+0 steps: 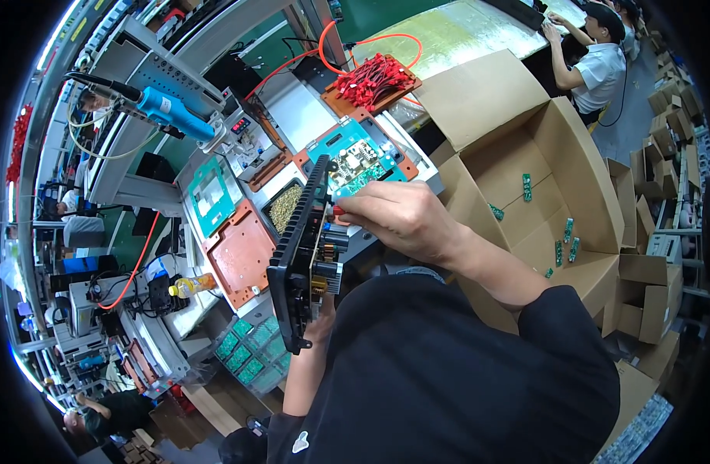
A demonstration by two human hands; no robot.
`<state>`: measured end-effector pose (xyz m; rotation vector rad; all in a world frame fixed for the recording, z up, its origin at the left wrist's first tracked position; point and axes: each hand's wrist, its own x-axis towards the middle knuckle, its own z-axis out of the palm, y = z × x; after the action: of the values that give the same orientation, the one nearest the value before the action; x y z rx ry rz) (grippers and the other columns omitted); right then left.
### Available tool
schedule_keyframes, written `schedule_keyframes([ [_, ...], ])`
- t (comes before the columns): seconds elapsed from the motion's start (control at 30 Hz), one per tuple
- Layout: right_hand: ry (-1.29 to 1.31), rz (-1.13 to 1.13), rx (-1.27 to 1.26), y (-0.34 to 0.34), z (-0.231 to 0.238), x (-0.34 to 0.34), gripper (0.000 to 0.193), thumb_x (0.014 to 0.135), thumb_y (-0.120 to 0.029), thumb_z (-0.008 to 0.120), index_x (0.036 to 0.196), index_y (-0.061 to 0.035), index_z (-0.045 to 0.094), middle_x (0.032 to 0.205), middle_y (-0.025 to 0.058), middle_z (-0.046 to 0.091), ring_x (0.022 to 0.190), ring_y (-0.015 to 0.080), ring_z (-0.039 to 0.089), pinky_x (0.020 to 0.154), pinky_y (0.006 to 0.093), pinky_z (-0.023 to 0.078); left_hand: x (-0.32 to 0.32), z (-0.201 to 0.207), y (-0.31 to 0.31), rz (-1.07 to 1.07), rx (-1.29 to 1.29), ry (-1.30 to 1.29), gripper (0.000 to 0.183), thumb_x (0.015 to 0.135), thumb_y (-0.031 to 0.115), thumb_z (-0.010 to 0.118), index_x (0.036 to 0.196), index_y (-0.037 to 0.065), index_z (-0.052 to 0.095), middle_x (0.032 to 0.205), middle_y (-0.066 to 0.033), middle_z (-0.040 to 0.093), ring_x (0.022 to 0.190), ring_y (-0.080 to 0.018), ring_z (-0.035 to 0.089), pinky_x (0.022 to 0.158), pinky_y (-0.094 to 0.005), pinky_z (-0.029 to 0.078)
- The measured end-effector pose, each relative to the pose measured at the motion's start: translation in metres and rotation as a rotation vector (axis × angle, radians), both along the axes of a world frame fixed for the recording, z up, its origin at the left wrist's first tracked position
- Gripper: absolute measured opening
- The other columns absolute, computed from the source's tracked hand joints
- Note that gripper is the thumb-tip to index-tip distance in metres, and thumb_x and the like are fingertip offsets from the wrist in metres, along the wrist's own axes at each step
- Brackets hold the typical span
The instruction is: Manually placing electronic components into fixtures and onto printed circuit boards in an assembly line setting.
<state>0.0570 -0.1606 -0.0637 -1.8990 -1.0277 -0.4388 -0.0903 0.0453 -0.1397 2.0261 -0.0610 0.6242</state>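
Note:
A black finned housing (pixel 297 255) stands on edge in front of me, its open side facing right with a circuit board, coils and cylindrical capacitors (pixel 333 238) inside. My left hand (pixel 321 326) holds it from below and behind; most of its fingers are hidden by the housing. My right hand (pixel 407 219) is closed in a pinch at the housing's upper open side, on a small red connector (pixel 338 209). Beyond the housing, a teal fixture (pixel 341 141) carries a populated circuit board (pixel 356 161).
A tray of red wire leads (pixel 374 82) sits at the back. Left are a screw tray (pixel 286 207), an orange-brown fixture (pixel 242 251), a blue electric screwdriver (pixel 169 112) and a yellow bottle (pixel 191 286). An open cardboard box (pixel 517 232) with small green boards stands right. Another person (pixel 598 69) works behind.

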Motion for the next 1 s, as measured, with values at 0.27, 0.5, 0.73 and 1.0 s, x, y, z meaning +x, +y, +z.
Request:
schedule_keyframes([
  [0.27,-0.035,0.017,0.059,-0.003,-0.006,0.001,0.018,0.081,-0.008,0.077,0.095,0.0,0.069,0.078,0.0089,0.067,0.066,0.0241,0.067,0.058,0.0335,0.053,0.011,0.027,-0.004,0.025,0.384,0.203,0.053,0.081,0.019,0.077,0.127,-0.002,0.062,0.112,-0.019,0.071,0.095,-0.0283,0.073,0.081,-0.0344,0.057],
  [0.5,0.45,0.147,-0.056,-0.044,-0.048,0.006,0.02,0.083,-0.014,0.077,0.099,-0.0043,0.071,0.083,0.0109,0.066,0.077,0.0229,0.066,0.071,0.0332,0.052,0.044,0.035,-0.026,-0.151,-0.421,0.389,0.052,0.079,0.0,0.078,0.128,-0.002,0.06,0.12,-0.0112,0.068,0.109,-0.0193,0.065,0.094,-0.0323,0.053],
  [0.73,1.618,-0.007,0.553,-0.151,-0.135,-0.032,0.048,0.098,-0.018,0.056,0.141,0.0021,0.045,0.117,0.0113,0.065,0.099,0.0204,0.067,0.079,0.0343,0.058,0.125,-0.011,-0.102,-0.56,-0.824,0.887,0.048,0.094,0.035,0.07,0.119,-0.005,0.059,0.104,-0.0108,0.069,0.088,-0.0154,0.067,0.077,-0.0318,0.056],
  [1.0,1.201,-0.402,0.85,-0.288,-0.213,0.07,0.031,0.1,-0.022,0.057,0.12,0.0006,0.06,0.112,0.0121,0.067,0.101,0.0192,0.066,0.082,0.0336,0.056,0.094,-0.014,-0.096,-0.682,-0.598,0.996,0.04,0.103,0.028,0.056,0.129,-0.003,0.058,0.091,-0.0081,0.07,0.071,-0.0102,0.064,0.063,-0.0243,0.053],
])
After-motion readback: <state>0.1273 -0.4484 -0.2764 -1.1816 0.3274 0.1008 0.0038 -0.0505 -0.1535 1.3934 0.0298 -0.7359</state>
